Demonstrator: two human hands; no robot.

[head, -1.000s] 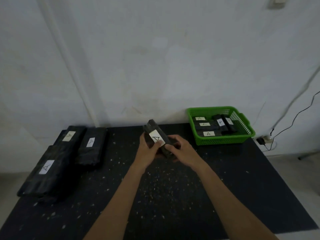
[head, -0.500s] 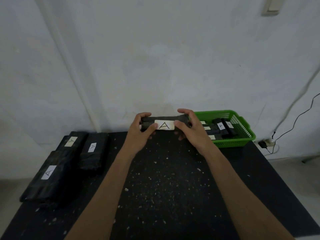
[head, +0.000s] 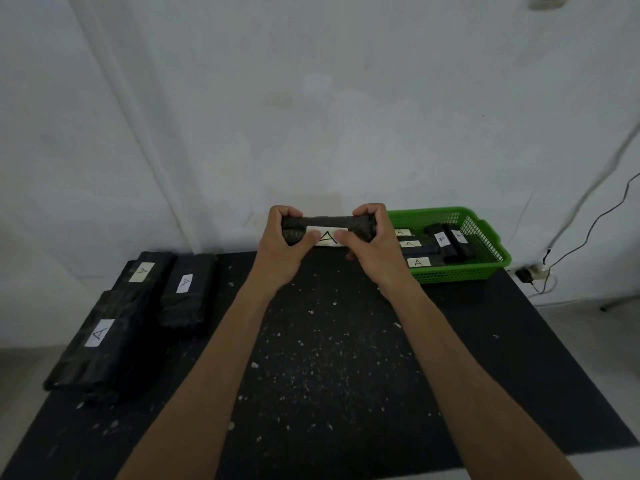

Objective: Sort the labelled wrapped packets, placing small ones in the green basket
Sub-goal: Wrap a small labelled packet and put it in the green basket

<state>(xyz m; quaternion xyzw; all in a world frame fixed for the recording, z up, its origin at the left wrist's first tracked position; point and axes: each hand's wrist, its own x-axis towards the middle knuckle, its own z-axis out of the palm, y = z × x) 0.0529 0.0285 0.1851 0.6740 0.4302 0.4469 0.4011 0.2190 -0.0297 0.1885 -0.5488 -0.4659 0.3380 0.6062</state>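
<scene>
In the head view, the left hand (head: 281,252) and the right hand (head: 375,252) are each curling their fingers round one end of a small wrapped packet (head: 327,226), holding it level in the air above the far edge of the black table (head: 346,358), its white "A" label (head: 325,237) facing the camera. The green basket (head: 485,268) is sitting at the table's far right corner, just beside the right hand, with several small labelled packets (head: 446,242) lying inside. Three large packets (head: 104,327) are lying along the left edge.

The risk I am judging: the packet is looking soft and slightly bowed, so letting go with one hand could make it droop or slip. The basket is already looking crowded, so a careless drop could leave the packet catching on the near rim or tumbling onto the table.
</scene>
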